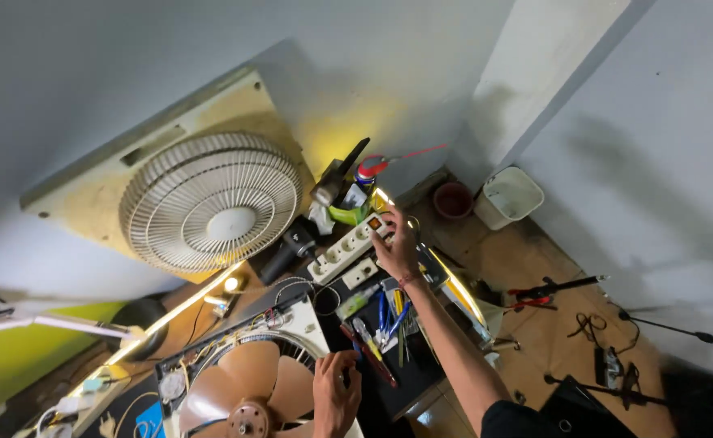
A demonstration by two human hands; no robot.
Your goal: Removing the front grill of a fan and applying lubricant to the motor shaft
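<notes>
Grey walls close in behind a crowded bench (421, 369). At its far side a white power strip (346, 247) is laid with its long axis running away and to the right. The right hand (397, 243) is stretched out to the strip's far end, fingers curled at the lit switch; whether anything is gripped cannot be told. The left hand (336, 397) is kept close in, its grip closed loosely on the rim of an opened fan (251, 389) with brown blades. Screwdrivers and pliers (381, 324) are strewn between the two; a white fan grille (210, 203) is propped against the wall.
</notes>
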